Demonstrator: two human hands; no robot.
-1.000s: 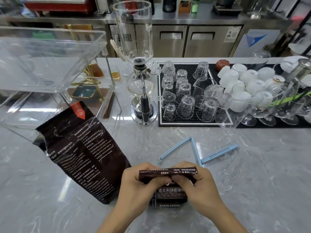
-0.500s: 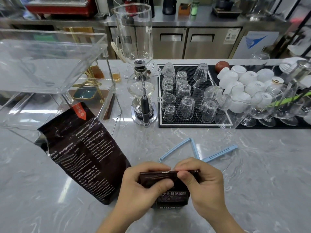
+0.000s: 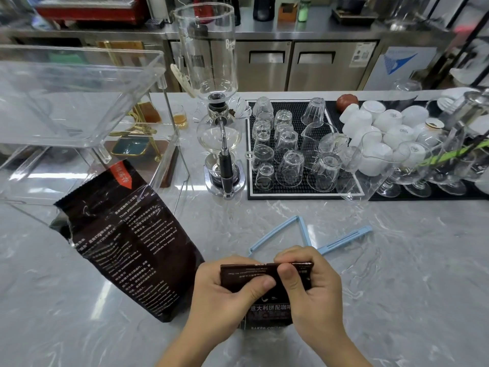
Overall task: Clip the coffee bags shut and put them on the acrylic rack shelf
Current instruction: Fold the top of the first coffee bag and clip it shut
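left hand (image 3: 225,290) pinching, thumb forward; right hand (image 3: 309,287) pinching, fingers curled

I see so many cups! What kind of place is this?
Probably a café counter. A glass siphon coffee maker stands by upturned glasses and stacked white cups, and both hands fold a coffee bag shut.
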